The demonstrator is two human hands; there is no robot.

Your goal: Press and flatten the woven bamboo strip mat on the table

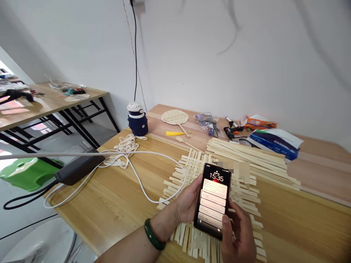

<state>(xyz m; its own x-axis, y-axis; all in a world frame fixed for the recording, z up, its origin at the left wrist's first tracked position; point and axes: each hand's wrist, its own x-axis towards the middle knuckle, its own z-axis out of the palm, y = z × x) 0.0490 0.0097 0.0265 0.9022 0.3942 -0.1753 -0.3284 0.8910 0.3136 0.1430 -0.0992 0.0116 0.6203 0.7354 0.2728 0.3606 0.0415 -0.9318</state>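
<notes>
A black smartphone (212,201) is held upright in both hands, just above a woven lattice of pale bamboo strips (189,179). Its lit lock screen reads "15:35" in white numerals. Below the time is a stack of pale notification cards whose small text cannot be read. The left hand (189,199) cups the lower left edge, its fingers closed behind the phone. A green bangle (153,233) circles that wrist. The right hand (236,233) grips the right side, with its thumb (225,219) resting on the lower screen and its other fingers curled around the back.

The lattice lies on a light wooden table (109,204), with loose strips (246,160) beside it. Farther along are a blue printed packet (274,144), with no legible wording, and a hot glue gun (233,131). Near the wall are a finished woven fan (174,117) and a yellow tassel (175,133). To the left, a white cord (164,193) runs to a black power adapter (78,168), near a tangle of cream strapping (126,146).
</notes>
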